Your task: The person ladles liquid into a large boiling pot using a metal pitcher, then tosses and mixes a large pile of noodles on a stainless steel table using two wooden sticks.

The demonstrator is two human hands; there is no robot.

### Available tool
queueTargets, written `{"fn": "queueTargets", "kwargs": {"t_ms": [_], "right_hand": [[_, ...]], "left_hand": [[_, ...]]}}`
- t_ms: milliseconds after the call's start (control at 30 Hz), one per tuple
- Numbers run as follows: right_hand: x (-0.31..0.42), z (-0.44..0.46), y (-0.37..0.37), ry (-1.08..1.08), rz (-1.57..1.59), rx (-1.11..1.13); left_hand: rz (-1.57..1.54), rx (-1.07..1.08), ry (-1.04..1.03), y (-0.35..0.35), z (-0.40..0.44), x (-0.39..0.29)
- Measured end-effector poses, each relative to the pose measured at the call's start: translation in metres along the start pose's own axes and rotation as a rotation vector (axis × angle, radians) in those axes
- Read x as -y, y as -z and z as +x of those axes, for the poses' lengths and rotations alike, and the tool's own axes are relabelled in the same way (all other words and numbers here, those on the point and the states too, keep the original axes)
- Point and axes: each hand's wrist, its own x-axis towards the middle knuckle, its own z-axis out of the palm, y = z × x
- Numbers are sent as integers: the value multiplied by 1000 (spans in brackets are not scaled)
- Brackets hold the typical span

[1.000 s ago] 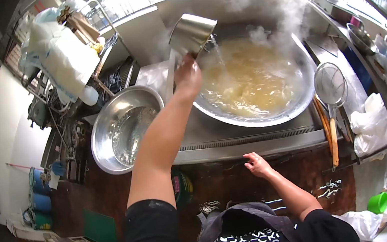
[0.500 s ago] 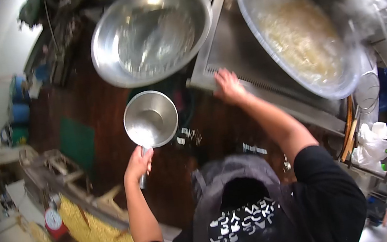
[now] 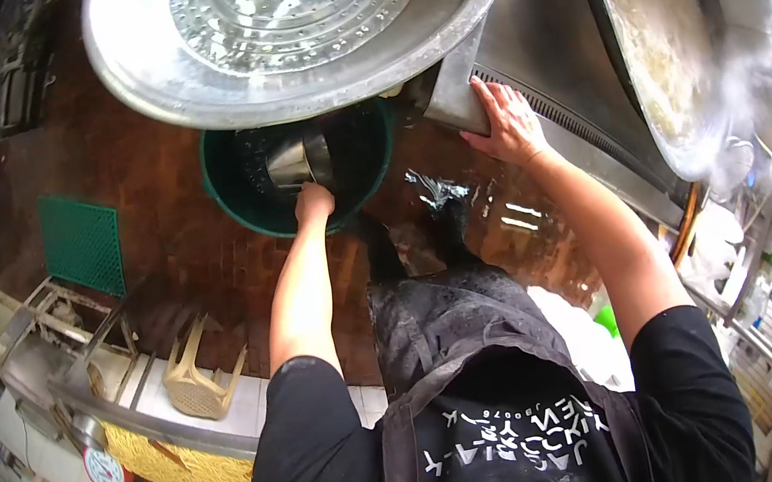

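My left hand (image 3: 312, 202) is closed around the handle of a metal saucepan (image 3: 298, 162). The pan is tilted and down inside a dark green tub (image 3: 214, 189) on the floor; the tub's contents are too dark to make out. My right hand (image 3: 511, 123) lies on the metal front edge of the stove (image 3: 531, 41), fingers stretched out and holding nothing. Above the tub's far side is a large metal basin (image 3: 115, 57) with a perforated bottom and what looks like water in it.
A big steaming vat (image 3: 621, 32) of pale bubbling liquid sits at the right. At the left are a green mat (image 3: 82, 245), a stool (image 3: 201, 376), a dial scale (image 3: 107, 472) and a mass of yellow noodles (image 3: 174, 466). The brown floor shines as if wet.
My left hand has lowered the saucepan into the green tub. My right hand stays at the stove edge. The view has shifted, and the basin looks closer.
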Motion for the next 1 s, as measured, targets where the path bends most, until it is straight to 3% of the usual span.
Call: {"fn": "queueTargets", "kwargs": {"t_ms": [100,200,333,700,867,1000], "right_hand": [[-2,3,-3,2,28,2],[-6,4,-7,-18,37,16],[-9,6,-8,-48,60,55],[-16,6,-13,-43,93,69],[-16,6,-9,-41,110,62],[-14,3,-5,-54,130,49]], "left_hand": [[90,69,-50,-36,58,4],[106,-104,145,-72,96,9],[256,-42,134,-83,119,5],[377,-130,-432,-82,213,-19],[344,-177,-722,-57,215,19],[241,-135,-753,-25,178,57]]}}
